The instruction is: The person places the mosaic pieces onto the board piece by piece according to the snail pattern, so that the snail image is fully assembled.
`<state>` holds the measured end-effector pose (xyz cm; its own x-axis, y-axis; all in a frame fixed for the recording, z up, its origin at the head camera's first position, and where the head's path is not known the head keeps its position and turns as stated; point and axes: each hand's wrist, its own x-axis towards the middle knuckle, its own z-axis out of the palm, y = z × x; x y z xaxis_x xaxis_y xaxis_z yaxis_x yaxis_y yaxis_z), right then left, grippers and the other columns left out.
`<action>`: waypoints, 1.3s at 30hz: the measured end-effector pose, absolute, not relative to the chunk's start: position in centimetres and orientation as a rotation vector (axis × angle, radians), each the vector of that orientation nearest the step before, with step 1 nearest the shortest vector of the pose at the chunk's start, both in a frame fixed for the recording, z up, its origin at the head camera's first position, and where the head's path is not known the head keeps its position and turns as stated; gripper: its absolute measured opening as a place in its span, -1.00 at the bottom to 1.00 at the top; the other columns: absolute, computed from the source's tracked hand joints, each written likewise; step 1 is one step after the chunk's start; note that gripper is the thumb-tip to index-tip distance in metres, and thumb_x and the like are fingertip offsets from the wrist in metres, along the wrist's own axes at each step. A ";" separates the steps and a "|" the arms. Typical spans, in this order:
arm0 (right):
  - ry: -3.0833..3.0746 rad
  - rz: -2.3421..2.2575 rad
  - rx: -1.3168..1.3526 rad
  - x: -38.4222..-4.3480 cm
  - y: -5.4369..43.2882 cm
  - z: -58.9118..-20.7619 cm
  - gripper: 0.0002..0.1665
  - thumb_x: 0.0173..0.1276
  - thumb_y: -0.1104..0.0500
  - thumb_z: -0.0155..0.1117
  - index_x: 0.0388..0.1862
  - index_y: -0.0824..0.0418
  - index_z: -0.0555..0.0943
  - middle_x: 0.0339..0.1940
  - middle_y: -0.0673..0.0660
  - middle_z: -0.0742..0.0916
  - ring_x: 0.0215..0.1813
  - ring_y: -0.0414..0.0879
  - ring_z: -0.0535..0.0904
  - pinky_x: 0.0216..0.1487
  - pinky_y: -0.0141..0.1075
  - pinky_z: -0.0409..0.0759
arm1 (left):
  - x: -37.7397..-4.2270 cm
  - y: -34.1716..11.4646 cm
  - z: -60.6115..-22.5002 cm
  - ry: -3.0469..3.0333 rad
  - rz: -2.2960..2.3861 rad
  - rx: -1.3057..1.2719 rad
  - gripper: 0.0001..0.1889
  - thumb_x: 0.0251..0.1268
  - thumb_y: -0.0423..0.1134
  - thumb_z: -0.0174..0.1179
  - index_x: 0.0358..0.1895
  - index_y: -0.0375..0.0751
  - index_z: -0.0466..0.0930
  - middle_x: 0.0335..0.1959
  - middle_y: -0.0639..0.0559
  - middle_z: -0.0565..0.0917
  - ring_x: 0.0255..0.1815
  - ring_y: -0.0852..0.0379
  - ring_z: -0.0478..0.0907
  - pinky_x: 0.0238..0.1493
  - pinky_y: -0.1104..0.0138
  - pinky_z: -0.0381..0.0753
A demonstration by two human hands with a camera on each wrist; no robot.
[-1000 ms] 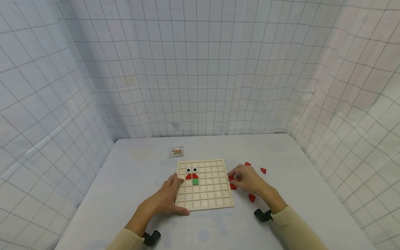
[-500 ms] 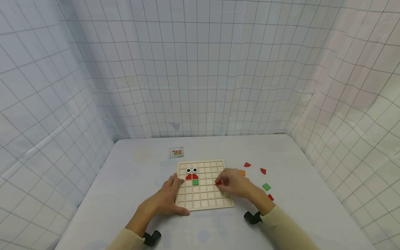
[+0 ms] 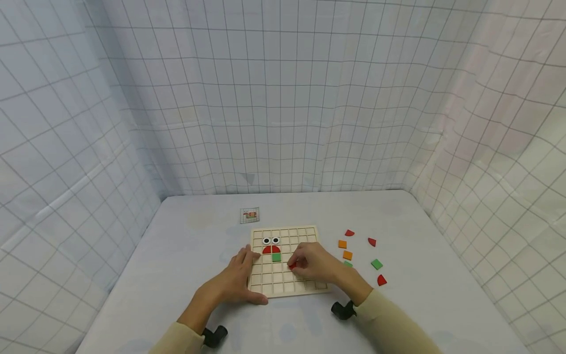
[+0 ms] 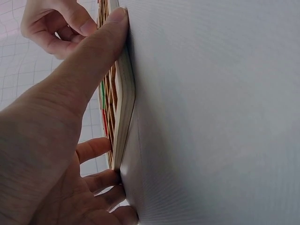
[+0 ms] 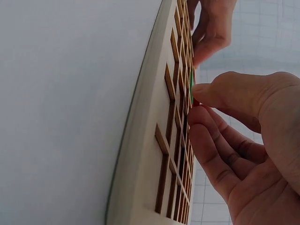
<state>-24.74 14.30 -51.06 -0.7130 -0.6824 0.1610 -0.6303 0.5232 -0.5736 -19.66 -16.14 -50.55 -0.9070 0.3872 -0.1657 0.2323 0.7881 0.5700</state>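
A pale wooden grid board [image 3: 267,279] lies on the white table. On it sit two round eye pieces [image 3: 276,240], two red quarter-circle pieces [image 3: 267,250] beneath them and a green square tile [image 3: 276,257]. My left hand [image 3: 235,280] rests spread at the board's near left corner, its straight thumb [image 4: 115,18] on the near edge and the index finger touching the left side. Over the board's middle, right of the green tile, my right hand [image 3: 316,263] pinches a red quarter-circle piece [image 3: 292,266] between thumb and fingertips. That hand covers some cells.
Right of the board lie orange square tiles [image 3: 342,244], a green square tile [image 3: 377,264], another partly hidden green tile [image 3: 348,264] and red quarter-circle pieces [image 3: 372,242]. A small picture card [image 3: 249,215] lies behind the board. Gridded white curtains [image 3: 283,123] enclose the table.
My right hand has picked up a red quarter-circle piece beside the board and carried it left over the grid, uncovering loose tiles. The left hand has stayed put.
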 end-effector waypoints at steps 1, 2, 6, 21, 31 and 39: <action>2.660 -0.953 -1.158 -24.7 14.1 -51.1 -0.85 0.53 0.31 0.61 0.01 0.17 0.94 -0.13 0.02 0.86 -0.17 -0.35 0.62 -0.08 -0.49 0.70 | -19.7 -16.1 -50.5 2.705 0.813 0.479 0.34 0.06 0.25 0.87 0.76 -0.28 0.24 0.93 -0.53 0.03 0.91 -0.57 0.12 0.79 -0.45 0.36; 2.652 -0.955 -1.162 -24.7 13.8 -51.0 -0.85 0.53 0.31 0.60 0.01 0.18 0.95 -0.13 0.03 0.86 -0.17 -0.34 0.63 -0.08 -0.49 0.70 | -19.7 -16.1 -50.5 2.705 0.814 0.479 0.34 0.05 0.25 0.87 0.76 -0.28 0.24 0.93 -0.52 0.04 0.91 -0.57 0.12 0.79 -0.44 0.36; 2.633 -0.954 -1.174 -24.7 13.0 -51.0 -0.85 0.54 0.31 0.60 0.02 0.18 0.95 -0.15 0.02 0.85 -0.18 -0.35 0.61 -0.10 -0.50 0.68 | -19.7 -16.2 -50.6 2.708 0.818 0.486 0.33 0.05 0.24 0.87 0.75 -0.29 0.25 0.93 -0.52 0.05 0.91 -0.58 0.12 0.79 -0.44 0.37; 2.656 -0.910 -1.248 -24.9 11.1 -51.6 -0.93 0.56 0.26 0.65 -0.05 0.14 0.96 -0.12 0.01 0.87 -0.15 -0.38 0.63 -0.07 -0.53 0.69 | -19.5 -16.2 -50.6 2.702 0.825 0.487 0.34 0.07 0.25 0.86 0.77 -0.27 0.22 0.93 -0.54 0.02 0.91 -0.57 0.11 0.78 -0.45 0.38; 2.649 -0.953 -1.258 -24.8 10.8 -51.4 -0.93 0.56 0.26 0.66 -0.05 0.16 0.98 -0.07 0.04 0.86 -0.08 -0.36 0.69 -0.03 -0.52 0.73 | -19.5 -16.2 -50.5 2.705 0.816 0.488 0.35 0.07 0.27 0.85 0.77 -0.27 0.21 0.92 -0.57 0.01 0.91 -0.59 0.11 0.77 -0.47 0.38; 2.658 -0.945 -1.191 -24.7 10.5 -51.4 -0.92 0.56 0.26 0.65 -0.04 0.16 0.99 -0.08 0.02 0.86 -0.08 -0.36 0.64 -0.05 -0.51 0.70 | -19.5 -16.2 -50.5 2.701 0.814 0.479 0.33 0.08 0.27 0.85 0.77 -0.25 0.22 0.93 -0.53 0.00 0.92 -0.56 0.11 0.78 -0.45 0.38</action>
